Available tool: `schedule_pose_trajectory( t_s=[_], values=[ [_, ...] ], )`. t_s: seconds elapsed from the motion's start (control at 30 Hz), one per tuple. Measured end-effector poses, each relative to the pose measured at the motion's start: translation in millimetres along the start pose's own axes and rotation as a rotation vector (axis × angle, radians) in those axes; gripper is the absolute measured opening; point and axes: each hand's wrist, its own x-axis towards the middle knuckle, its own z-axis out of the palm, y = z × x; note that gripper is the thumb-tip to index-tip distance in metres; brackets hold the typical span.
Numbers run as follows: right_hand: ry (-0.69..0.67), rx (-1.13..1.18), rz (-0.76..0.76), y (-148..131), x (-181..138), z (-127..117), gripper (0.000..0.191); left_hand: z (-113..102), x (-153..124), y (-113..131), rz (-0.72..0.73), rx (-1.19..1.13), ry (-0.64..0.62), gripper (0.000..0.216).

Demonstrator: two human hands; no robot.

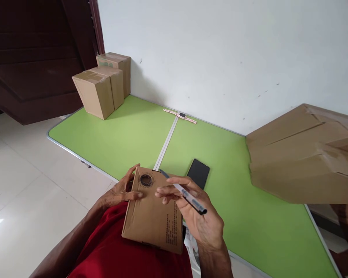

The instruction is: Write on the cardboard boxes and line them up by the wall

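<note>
A small brown cardboard box [153,216] rests against my lap at the near edge of the green table [127,135]. It has a dark scribbled circle [145,180] near its top and small printed text on its right side. My left hand [120,193] grips the box's left edge, thumb on top. My right hand [195,216] holds a pen [183,192] between its fingers, tip pointing up-left just over the box's top right corner.
A black phone [198,173] lies on the table just beyond my right hand. Three cardboard boxes [103,83] stand at the far left corner. A large flattened carton [304,154] sits at the right. A wristwatch [180,115] lies by the wall.
</note>
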Motion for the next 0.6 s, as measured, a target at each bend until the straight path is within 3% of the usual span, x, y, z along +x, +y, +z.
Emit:
schedule_pose_trajectory(
  t_s=[0.1, 0.2, 0.33, 0.5, 0.6],
  values=[
    [0.109, -0.111, -0.126, 4.6, -3.3, 2.0, 0.017, 1.0, 0.1, 1.0, 0.007, -0.001, -0.001, 0.110],
    [0.324, -0.315, -0.220, 12.6, -5.7, 3.6, 0.014, 3.4, -0.8, 3.1, 0.002, -0.016, 0.014, 0.110],
    [0.561, -0.275, -0.250, 27.8, -2.4, 7.2, 0.036, 3.0, -0.9, 2.2, 0.015, -0.036, 0.016, 0.110],
    [0.531, -0.033, -0.081, 48.2, 0.2, 10.4, 0.048, -1.7, 1.3, -4.4, 0.054, -0.025, 0.013, 0.109],
    [0.513, -0.017, -0.057, 60.6, -0.7, 9.6, 0.041, -1.1, 2.2, -5.4, 0.063, -0.007, 0.030, 0.108]
  ],
)
